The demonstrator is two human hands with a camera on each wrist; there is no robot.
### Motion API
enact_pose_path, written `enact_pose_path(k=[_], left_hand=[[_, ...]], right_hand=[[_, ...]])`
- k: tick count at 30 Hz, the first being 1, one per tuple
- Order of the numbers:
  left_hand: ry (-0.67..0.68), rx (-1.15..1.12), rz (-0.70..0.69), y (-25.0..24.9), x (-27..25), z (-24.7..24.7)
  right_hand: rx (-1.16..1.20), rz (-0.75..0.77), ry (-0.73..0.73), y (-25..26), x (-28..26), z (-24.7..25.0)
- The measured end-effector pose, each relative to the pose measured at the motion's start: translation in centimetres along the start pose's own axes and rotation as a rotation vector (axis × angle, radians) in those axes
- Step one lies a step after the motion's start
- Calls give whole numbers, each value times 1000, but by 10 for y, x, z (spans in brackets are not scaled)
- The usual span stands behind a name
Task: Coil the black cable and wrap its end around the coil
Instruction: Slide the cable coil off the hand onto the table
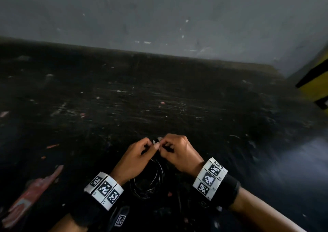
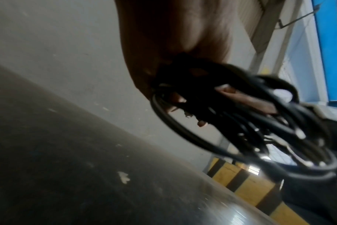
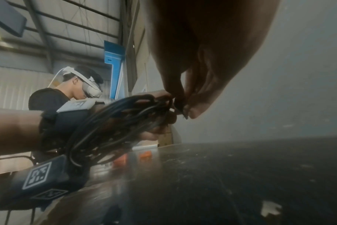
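We grip the top of the coil (image 1: 150, 180) in our left hand (image 1: 136, 158), fingers curled round the bunched loops, which hang below it above the table (image 1: 195, 107). Our right hand (image 1: 179, 151), touching the left, pinches the cable end (image 3: 180, 106) (thumb against fingertips) beside that bunch.

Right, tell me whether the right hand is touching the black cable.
Touching. The right wrist view shows the right hand pinching the black cable between thumb and fingertips at the top of the coil.
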State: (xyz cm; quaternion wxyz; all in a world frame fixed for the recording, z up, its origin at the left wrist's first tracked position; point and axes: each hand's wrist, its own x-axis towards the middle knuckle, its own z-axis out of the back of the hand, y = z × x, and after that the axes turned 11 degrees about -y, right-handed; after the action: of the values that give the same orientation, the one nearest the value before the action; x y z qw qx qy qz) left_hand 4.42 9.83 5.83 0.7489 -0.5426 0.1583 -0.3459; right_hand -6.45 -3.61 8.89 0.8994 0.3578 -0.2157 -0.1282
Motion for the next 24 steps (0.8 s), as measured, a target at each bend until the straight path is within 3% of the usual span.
enact_pose_path(k=[4, 7, 13, 22, 24], left_hand=[[-21, 43, -169, -21, 8, -34], [-20, 53, -245, -32, 11, -52], [-53, 123, -303, -38, 11, -70], [-41, 94, -339, -49, 26, -74], [-42, 100, -349, -48, 31, -73]], right_hand=[[-83, 40, -84, -13, -9, 32], [-150, 86, -48, -22, -15, 49], [-164, 123, -25, -33, -18, 69], [-308, 354, -31, -43, -8, 84], [-292, 348, -35, -44, -2, 86]])
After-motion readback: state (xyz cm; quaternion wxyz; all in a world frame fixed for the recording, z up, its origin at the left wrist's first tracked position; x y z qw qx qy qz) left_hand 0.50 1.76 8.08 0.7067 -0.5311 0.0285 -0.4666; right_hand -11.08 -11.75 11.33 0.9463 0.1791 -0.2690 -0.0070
